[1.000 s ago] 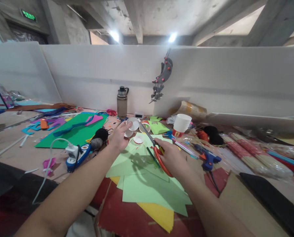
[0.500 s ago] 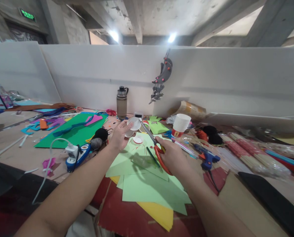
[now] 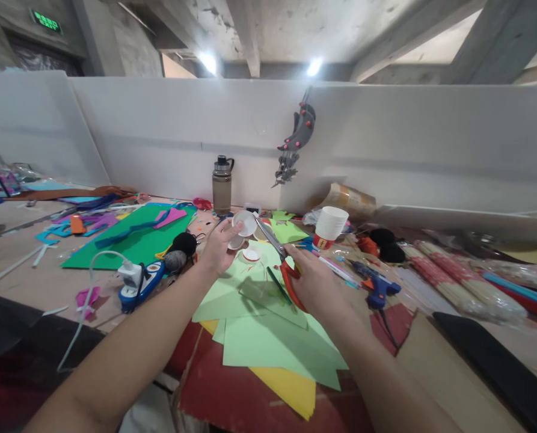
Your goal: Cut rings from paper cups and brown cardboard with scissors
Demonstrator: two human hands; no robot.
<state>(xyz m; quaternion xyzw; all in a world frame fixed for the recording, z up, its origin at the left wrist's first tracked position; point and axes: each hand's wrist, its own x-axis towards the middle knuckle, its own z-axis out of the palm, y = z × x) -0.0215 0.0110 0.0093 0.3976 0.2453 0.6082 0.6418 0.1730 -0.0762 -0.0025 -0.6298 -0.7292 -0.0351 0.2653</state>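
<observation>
Green sheets (image 3: 277, 346), centre, below the hands; seemingly a work mat. Right hand (image 3: 317, 279), two o'clock of them: fingers clamped on scissors (image 3: 272, 239), blades aimed toward eleven. Left hand (image 3: 219, 249), ten o'clock: fingers clamped on white round piece (image 3: 246, 222), itself at eleven, apparently held leftward so its right edge faces the blades. Cup stack (image 3: 331, 224), one o'clock, probably nested to save room. Bottle (image 3: 222, 191), eleven o'clock, beyond.

One near view, from your head. Faces forward and down over left hand (image 3: 220, 249), right hand (image 3: 314, 278), desk (image 3: 61, 285); partition (image 3: 160, 120) behind.
</observation>
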